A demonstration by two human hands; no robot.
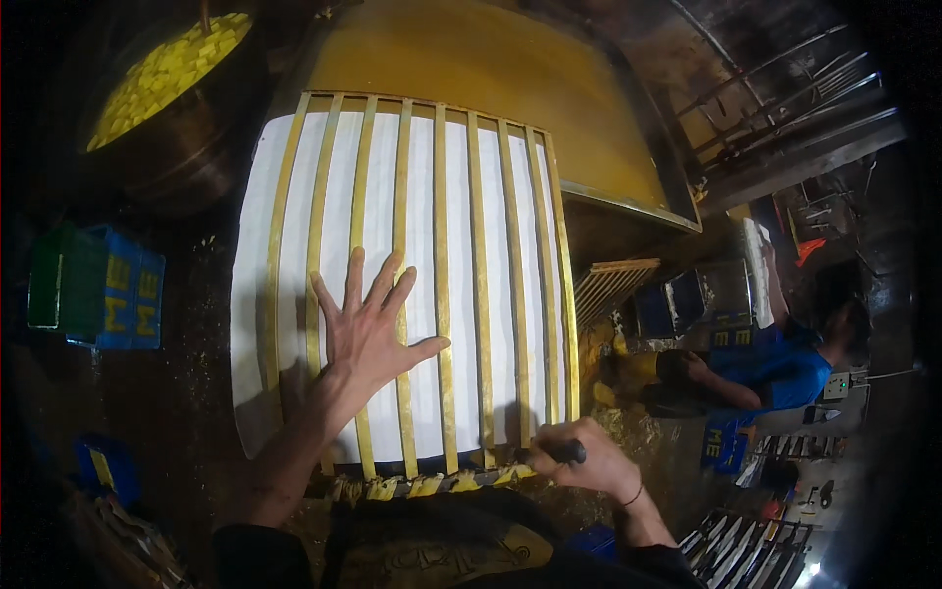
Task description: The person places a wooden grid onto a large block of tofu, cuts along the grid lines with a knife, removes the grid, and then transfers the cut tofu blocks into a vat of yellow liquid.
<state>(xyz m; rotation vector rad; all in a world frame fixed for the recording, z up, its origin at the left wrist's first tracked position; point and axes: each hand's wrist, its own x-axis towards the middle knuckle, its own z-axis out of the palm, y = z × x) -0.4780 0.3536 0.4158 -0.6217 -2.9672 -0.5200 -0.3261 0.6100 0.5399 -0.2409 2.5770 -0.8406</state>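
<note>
A rack of yellowed slats (442, 334) lies in front of me over a white sheet or board (257, 265). My left hand (368, 319) is flat on the slats, its fingers spread and pointing away from me. At the rack's near right corner, my right hand (589, 461) is closed round the black handle (566, 451) of a tool. The tool's working end is hidden, so I cannot tell its kind. Ragged yellow strips (427, 485) hang along the rack's near edge, just left of my right hand.
A wide shallow tray of brownish-yellow liquid (491, 59) lies beyond the rack. At the far left stands a large pot (186, 137) of yellow cubes. Blue crates (132, 294) are on the left. A person in a blue shirt (775, 378) works on the right, near knives (736, 545).
</note>
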